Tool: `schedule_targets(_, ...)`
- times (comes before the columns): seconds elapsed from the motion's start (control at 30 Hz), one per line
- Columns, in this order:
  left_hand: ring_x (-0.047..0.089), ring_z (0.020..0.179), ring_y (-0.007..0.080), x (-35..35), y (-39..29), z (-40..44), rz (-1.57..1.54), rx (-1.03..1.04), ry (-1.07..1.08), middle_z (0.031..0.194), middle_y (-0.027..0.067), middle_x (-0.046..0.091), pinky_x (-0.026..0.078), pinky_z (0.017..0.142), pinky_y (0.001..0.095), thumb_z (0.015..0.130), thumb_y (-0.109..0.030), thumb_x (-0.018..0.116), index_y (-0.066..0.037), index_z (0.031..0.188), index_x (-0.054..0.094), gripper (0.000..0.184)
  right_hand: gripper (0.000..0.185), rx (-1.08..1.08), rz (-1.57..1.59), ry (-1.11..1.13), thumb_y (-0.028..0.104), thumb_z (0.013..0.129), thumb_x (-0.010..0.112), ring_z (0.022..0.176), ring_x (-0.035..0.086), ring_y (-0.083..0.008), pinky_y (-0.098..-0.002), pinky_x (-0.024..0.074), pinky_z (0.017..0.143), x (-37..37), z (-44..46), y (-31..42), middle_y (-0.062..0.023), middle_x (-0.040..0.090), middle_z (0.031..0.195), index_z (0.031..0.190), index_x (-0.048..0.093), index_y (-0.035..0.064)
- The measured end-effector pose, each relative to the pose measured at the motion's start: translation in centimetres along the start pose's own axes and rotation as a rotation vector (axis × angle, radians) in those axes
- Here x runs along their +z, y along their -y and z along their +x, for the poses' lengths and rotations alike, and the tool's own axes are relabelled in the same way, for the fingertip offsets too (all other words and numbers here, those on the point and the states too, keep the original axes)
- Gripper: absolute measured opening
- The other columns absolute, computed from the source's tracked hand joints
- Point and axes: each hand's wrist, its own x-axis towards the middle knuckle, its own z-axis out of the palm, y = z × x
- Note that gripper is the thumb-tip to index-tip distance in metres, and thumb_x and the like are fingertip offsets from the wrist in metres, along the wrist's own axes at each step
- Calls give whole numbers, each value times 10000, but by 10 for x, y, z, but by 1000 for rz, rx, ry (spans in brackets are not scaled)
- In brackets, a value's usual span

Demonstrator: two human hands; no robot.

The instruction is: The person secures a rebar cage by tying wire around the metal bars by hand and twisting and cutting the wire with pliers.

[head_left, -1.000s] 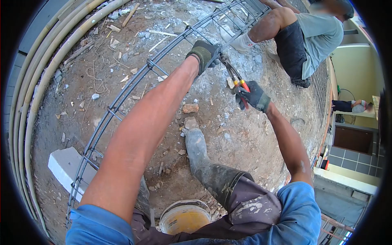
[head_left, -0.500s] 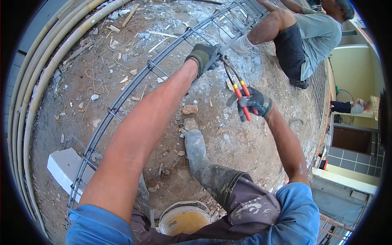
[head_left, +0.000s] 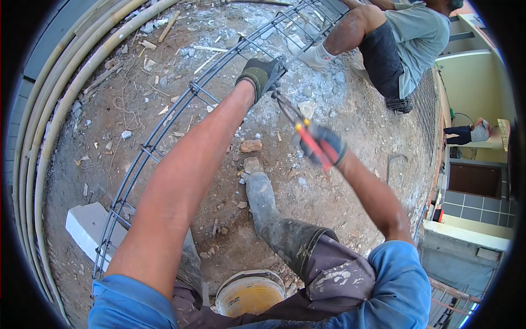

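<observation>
My left hand (head_left: pixel 261 74), in a dark glove, is closed round a bar of the rebar cage (head_left: pixel 195 87), its fingers partly hidden. The cage, long thin rods with square stirrups, curves from upper middle to lower left. Just right of it, my gloved right hand (head_left: pixel 327 147) grips a pair of pincers (head_left: pixel 303 129) by the red and yellow handles. Motion smears the pincers and that hand. Their metal jaws point up and left, a little below my left fingers; whether they touch wire I cannot tell.
A co-worker (head_left: pixel 416 44) sits by the cage's far end. Bamboo poles (head_left: pixel 52 118) line the left. A white block (head_left: pixel 87 227) lies under the cage. Near my boots (head_left: pixel 262 200) are a brick piece (head_left: pixel 251 146) and a bucket (head_left: pixel 249 296). Rubble covers the ground.
My right hand and the pincers have moved left and slightly down, and the handles look closer together. The jaws sit lower, off the bar. My left hand keeps its hold on the cage.
</observation>
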Motion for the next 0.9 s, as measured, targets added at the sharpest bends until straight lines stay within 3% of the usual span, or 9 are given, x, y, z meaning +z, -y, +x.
schedule_targets(0.1, 591, 490, 124, -6, 1, 1, 72, 22, -60, 668, 52, 635, 460, 417, 243, 884, -442, 615, -65, 811, 653, 386, 479, 50, -105, 30, 318, 894, 620, 620, 667, -242, -363, 567, 548, 18, -1, -47, -172, 663, 827, 1123, 541, -96)
schedule_targets(0.23, 676, 741, 305, -6, 0, -6, 793, 398, -296, 823, 192, 688, 526, 720, 408, 915, -478, 461, 0, 833, 662, 525, 434, 18, -249, -130, 263, 891, 639, 756, 691, -274, -393, 583, 668, 7, 2, -90, -195, 670, 917, 1151, 546, -71)
schedule_targets(0.3, 644, 941, 369, 0, -13, -54, 1217, 552, -150, 1001, 228, 660, 506, 826, 456, 902, -421, 450, -81, 939, 690, 418, 420, -69, -317, -76, 176, 888, 645, 939, 672, -313, -421, 569, 812, -17, 2, -110, -215, 637, 1106, 1216, 509, -49)
schedule_targets(0.37, 555, 1141, 359, -1, -20, -102, 1460, 442, 27, 1234, 224, 570, 422, 986, 426, 923, -471, 423, 8, 1292, 490, 608, 471, -62, -143, -7, 151, 882, 650, 1066, 623, -331, -462, 505, 938, -3, -16, -118, -225, 577, 1225, 1270, 460, -35)
schedule_targets(0.43, 474, 1242, 348, -9, -20, -140, 1572, 371, 13, 1354, 201, 482, 357, 1058, 419, 928, -472, 423, -9, 1410, 337, 674, 496, -137, 183, -62, 120, 883, 618, 1204, 521, -374, -519, 414, 1028, 14, -36, -136, -249, 493, 1322, 1313, 416, -22)
schedule_targets(0.57, 482, 1231, 341, -50, -28, -249, 1649, 713, 24, 1323, 189, 512, 363, 1050, 427, 913, -436, 519, -66, 1333, 472, 561, 553, -375, 564, -63, 77, 855, 549, 1324, 361, -417, -590, 285, 1090, 20, -84, -195, -253, 387, 1415, 1373, 365, 21)
schedule_targets(0.63, 525, 1171, 360, -54, -56, -318, 1566, 434, 154, 1250, 199, 563, 398, 1015, 434, 900, -422, 562, -93, 1288, 527, 510, 653, -515, 701, -110, 38, 811, 517, 1330, 337, -438, -616, 273, 1083, -28, -91, -251, -248, 382, 1415, 1427, 325, 136)
schedule_targets(0.73, 550, 1127, 372, -51, -75, -399, 1657, 413, 327, 1203, 214, 587, 425, 981, 433, 910, -414, 556, -97, 1279, 542, 487, 807, -782, 877, -328, -18, 755, 475, 1320, 343, -441, -644, 261, 1070, -5, -135, -299, -250, 379, 1405, 1453, 269, 330)
schedule_targets(0.9, 563, 1114, 360, 3, -92, -515, 1481, 787, 465, 1247, 186, 575, 438, 963, 425, 915, -424, 555, -99, 1298, 533, 503, 755, -638, 731, -666, -17, 763, 505, 1099, 542, -413, -593, 417, 947, -27, -189, -402, -225, 510, 1264, 1437, 312, 264)
